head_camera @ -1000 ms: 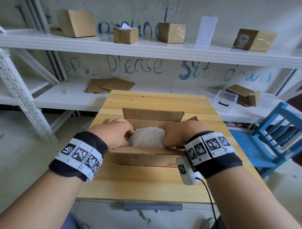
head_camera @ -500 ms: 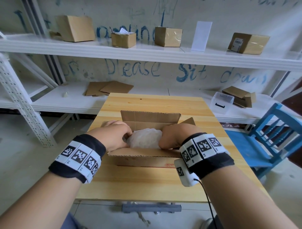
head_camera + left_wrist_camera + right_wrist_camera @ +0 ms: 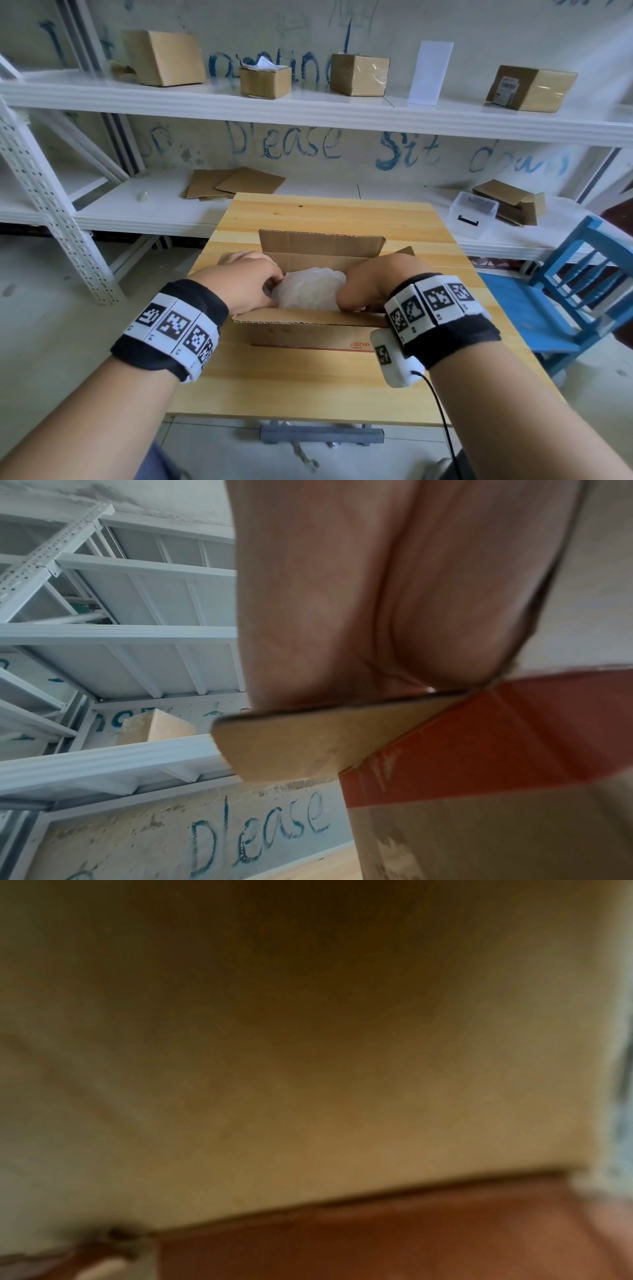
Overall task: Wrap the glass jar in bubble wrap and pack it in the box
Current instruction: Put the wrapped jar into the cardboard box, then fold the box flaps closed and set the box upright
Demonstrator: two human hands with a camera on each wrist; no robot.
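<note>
Head view: left hand (image 3: pixel 246 284) and right hand (image 3: pixel 378 284) both clutch the white bubble-wrapped bundle (image 3: pixel 308 291) between them, inside the open brown cardboard box (image 3: pixel 308 330).

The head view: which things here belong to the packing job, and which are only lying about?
Belong to the job:
- bubble-wrapped bundle, inside the box
- open box on the table
- left hand and right hand, both on the bundle

Only lying about:
- shelf boxes
- flat cardboard
- clear plastic tub
- blue chair
</note>
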